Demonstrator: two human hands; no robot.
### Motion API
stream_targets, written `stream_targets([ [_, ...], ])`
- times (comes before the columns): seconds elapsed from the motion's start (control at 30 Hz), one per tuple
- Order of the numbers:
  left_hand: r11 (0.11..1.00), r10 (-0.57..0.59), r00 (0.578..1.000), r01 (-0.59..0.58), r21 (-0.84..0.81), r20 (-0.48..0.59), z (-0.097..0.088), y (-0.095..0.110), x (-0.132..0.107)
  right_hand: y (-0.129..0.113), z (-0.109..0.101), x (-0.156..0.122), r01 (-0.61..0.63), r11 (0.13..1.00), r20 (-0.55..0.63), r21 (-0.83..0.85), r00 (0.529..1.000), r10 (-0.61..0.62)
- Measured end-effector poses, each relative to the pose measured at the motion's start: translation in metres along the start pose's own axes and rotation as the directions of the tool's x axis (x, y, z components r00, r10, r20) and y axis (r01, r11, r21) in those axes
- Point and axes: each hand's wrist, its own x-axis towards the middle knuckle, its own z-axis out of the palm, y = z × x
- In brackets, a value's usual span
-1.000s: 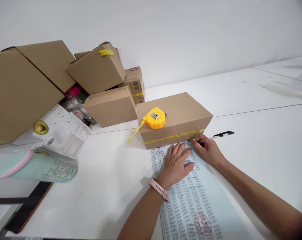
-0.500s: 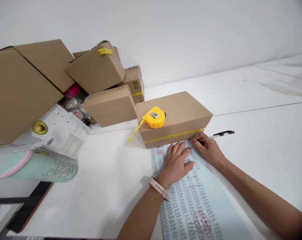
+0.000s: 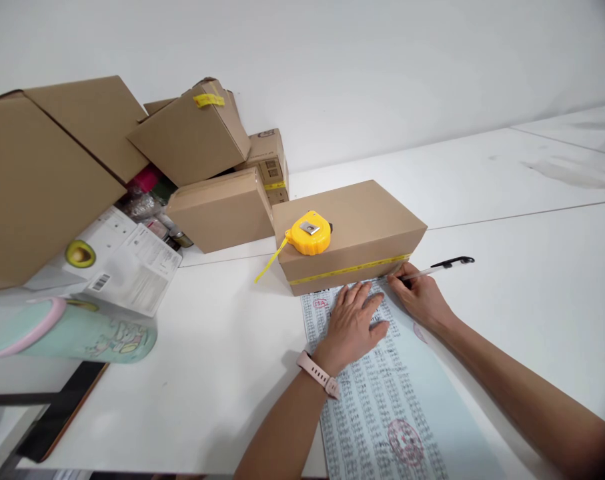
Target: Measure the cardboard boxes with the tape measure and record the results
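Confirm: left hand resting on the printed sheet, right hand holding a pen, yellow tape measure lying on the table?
Not quite: the yellow tape measure lies on top of a cardboard box, not on the table, per the head view. Left hand resting on the printed sheet and right hand holding a pen are correct.

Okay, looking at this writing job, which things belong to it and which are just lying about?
Seem to belong:
- pen, in the right hand
- printed sheet, under the left hand

Seem to be lying about:
- yellow tape measure, on the nearest cardboard box
- green bottle
- avocado-printed package
- other boxes
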Motion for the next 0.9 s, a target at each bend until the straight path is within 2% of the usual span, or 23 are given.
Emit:
stream_targets([
  [0.9,1.0,0.009,1.0,-0.009,0.016,-0.003,0.0008,-0.0004,-0.0007,0.002,-0.0001,-0.001,-0.03,0.999,-0.013,-0.025,0.999,0.03],
])
